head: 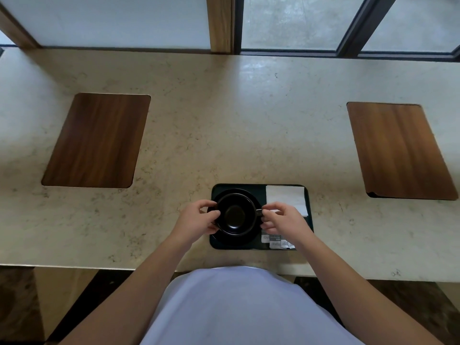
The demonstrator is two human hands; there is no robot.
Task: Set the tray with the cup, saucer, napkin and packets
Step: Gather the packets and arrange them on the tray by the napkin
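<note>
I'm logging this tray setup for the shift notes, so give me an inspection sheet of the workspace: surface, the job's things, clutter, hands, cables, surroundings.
Surface: pale marbled counter, bare around the tray.
Job's things: dark tray near the counter's front edge; black saucer on its left half with the black cup on or just above it, handle to the right; white napkin at the tray's far right; packets at its near right, partly under the right wrist.
Clutter: two wooden boards, one on the left, one on the right.
Hands: left hand grips the cup's left side; right hand pinches the handle.
Cables: nothing seen.
Surroundings: window panes and wooden frame posts behind the counter.
</note>
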